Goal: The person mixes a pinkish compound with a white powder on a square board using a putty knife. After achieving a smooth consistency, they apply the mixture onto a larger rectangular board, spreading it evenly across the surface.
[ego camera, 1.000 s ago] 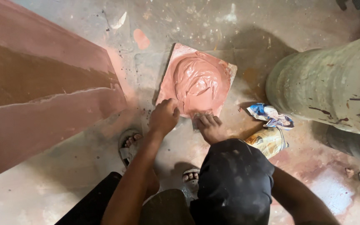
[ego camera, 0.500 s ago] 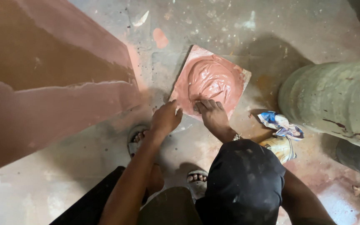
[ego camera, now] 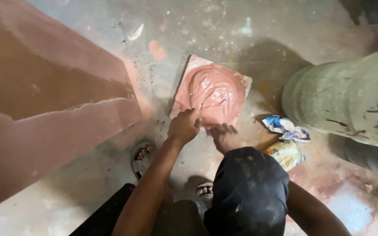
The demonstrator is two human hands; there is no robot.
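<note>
A square board [ego camera: 184,76] lies on the concrete floor with a round mound of wet reddish-brown paste [ego camera: 213,89] spread over it. My left hand [ego camera: 183,126] is at the board's near edge, its fingers curled down onto the rim. Just to the right, my right hand [ego camera: 224,136] hovers at the same near edge with its paste-smeared fingers spread; it is slightly blurred and holds nothing. A black cap [ego camera: 250,192] hides the right forearm.
A large reddish-brown slanted block [ego camera: 44,109] fills the left side. A pale ribbed cylinder [ego camera: 351,100] lies at right. A crumpled blue-and-white wrapper [ego camera: 285,126] and a yellowish bag [ego camera: 285,154] sit beside it. Sandalled feet [ego camera: 143,157] are on the floor below the hands.
My right hand has drawn back from the paste mound to the board's near edge. My left hand has shifted from the floor onto the board's rim.
</note>
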